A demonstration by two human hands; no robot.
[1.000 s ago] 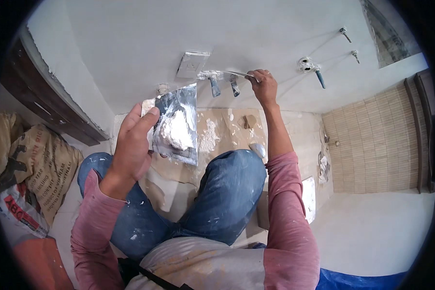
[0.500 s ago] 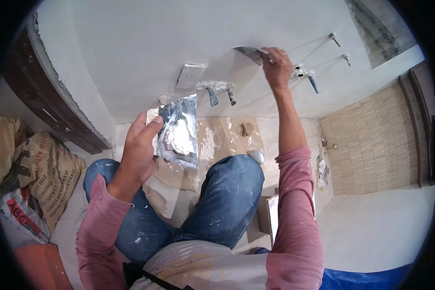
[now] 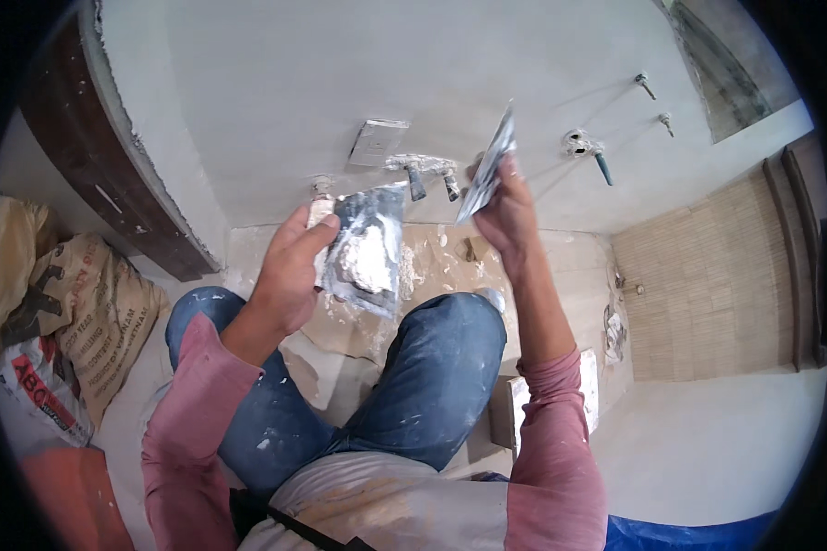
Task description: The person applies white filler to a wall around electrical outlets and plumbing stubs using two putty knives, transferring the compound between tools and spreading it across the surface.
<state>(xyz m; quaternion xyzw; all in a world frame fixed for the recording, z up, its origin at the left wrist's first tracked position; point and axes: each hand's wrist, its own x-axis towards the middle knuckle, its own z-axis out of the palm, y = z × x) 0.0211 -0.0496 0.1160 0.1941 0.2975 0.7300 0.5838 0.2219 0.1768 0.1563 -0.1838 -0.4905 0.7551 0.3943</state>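
Note:
My left hand is closed round the handle end of a wide metal putty knife, its blade loaded with a heap of white putty. In my right hand is a second flat metal putty knife, gripped and held tilted up, away from the wall. Its blade shows bright white smears. Ahead of both hands rises the grey-white plastered wall, with a switch-like plate and capped pipe stubs low on it.
Putty-spattered cardboard covers floor between my knees and the wall. Woven sacks lie at the left beside a dark wooden frame. Another pipe stub juts out at the right. A box stands by my right leg.
My right hand has come off the wall, down and left toward the left-hand knife, its blade now turned upright. My left hand has shifted slightly right in view.

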